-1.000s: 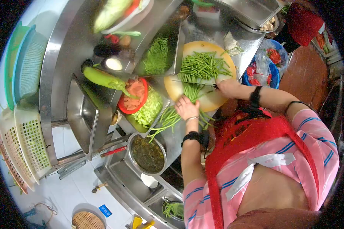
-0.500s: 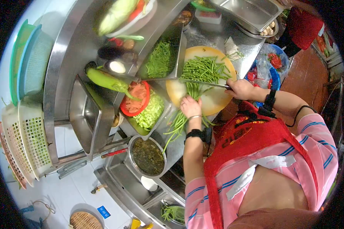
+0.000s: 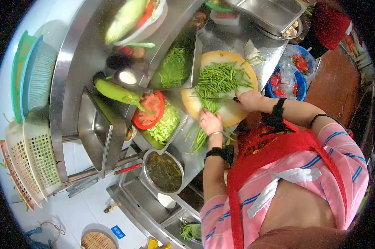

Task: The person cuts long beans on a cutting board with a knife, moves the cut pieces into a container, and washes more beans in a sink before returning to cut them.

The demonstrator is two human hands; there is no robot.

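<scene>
My right hand [image 3: 249, 101] is wrapped round the handle of a kitchen knife [image 3: 221, 98], whose blade lies across a bundle of long green beans. Just below the blade, my left hand [image 3: 211, 121] presses the bundle with its fingers closed over it. The uncut ends of the green beans [image 3: 200, 140] trail past my left hand over the edge of a round yellowish cutting board [image 3: 189, 101]. Beyond the knife, a heap of cut green bean pieces [image 3: 221, 77] covers the far part of the board.
A steel pan of chopped greens [image 3: 173, 68] stands left of the board. Nearer is a pan of pale green slices [image 3: 165, 125] with a red-rimmed bowl [image 3: 161, 108] on it. A pot of dark liquid [image 3: 182, 174] sits near the sink [image 3: 131, 199]. Blue basins [image 3: 300, 92] stand at right.
The knife has come down and nearer to me, from above the board onto the beans. My left hand has shifted slightly right and nearer to me. The trailing bean ends look more gathered.
</scene>
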